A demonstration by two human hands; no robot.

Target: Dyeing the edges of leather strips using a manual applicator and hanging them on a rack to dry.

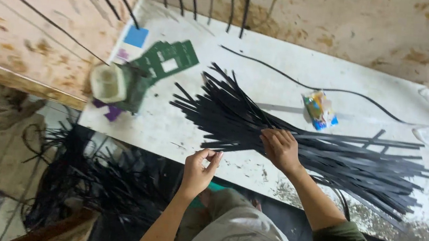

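Strips (298,138) (black, fanned in a bundle) lie across the white table (263,72). Right hand (280,148) presses down on the bundle, fingers curled. Left hand (199,168) hovers at the table edge, fingertips pinched together; contents indiscernible.

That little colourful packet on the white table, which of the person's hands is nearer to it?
The right hand. It rests on the bundle of black strips, just below and left of the colourful packet. The left hand is farther off, raised at the table's near edge.
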